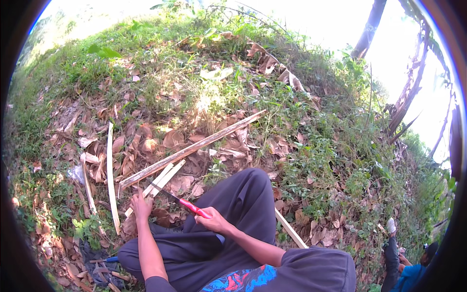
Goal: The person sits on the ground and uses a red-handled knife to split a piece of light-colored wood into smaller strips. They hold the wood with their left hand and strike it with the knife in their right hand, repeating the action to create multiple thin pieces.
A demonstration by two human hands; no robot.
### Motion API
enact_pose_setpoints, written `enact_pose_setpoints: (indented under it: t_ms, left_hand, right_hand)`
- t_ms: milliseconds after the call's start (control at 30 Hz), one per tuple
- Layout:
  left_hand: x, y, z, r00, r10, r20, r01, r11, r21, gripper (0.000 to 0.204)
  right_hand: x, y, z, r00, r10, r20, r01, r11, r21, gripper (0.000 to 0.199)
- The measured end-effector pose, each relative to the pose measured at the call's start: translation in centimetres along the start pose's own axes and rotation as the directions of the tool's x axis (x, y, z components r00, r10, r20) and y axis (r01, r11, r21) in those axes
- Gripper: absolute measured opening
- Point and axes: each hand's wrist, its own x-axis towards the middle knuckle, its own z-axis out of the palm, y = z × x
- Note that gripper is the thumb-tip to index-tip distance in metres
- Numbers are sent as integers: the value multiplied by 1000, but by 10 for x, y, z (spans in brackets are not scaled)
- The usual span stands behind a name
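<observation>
My right hand point(214, 220) is closed round the red handle of a knife point(194, 208), just above my bent leg. Its dark, narrow blade points up and left and lies across a pale split wood strip point(168, 179). Low on that strip, my left hand point(141, 206) has its fingers closed on the wood, close to the blade's tip. The strip appears split in two at its upper end. Beyond both hands a long, rough-edged wood piece point(194, 147) rests slantwise on the leaves. My left fingertips are partly hidden by their small size.
Left of my hands lie a pale curved strip point(112, 177) and a browner strip point(89, 187). Another strip point(290, 228) pokes out beside my right leg. A blue-handled tool point(112, 259) lies by my left knee. Another person point(411, 272) sits far right. Dry leaves and weeds cover the slope.
</observation>
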Motion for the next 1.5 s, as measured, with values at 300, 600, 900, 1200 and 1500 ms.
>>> enact_pose_setpoints:
  t_ms: [300,600,900,1200,1500]
  left_hand:
    - [-5,-5,-2,998,-58,-8,58,998,4,75]
    - [-3,-9,4,999,-18,-44,19,1000,13,73]
    - [-5,-3,0,999,-33,-25,33,999,-25,75]
    - [-5,-3,0,999,-41,-17,41,999,-1,75]
    - [-4,-8,5,999,-24,-46,25,1000,9,75]
  right_hand:
    - [-1,-1,0,1000,12,-8,-12,999,47,23]
    - [-3,-9,-2,1000,30,5,-30,998,62,22]
    - [-2,-7,-1,999,42,-3,-41,998,48,22]
    - [-1,-6,-1,999,41,-2,-40,999,29,23]
    - [-2,-8,0,997,69,17,-70,995,73,23]
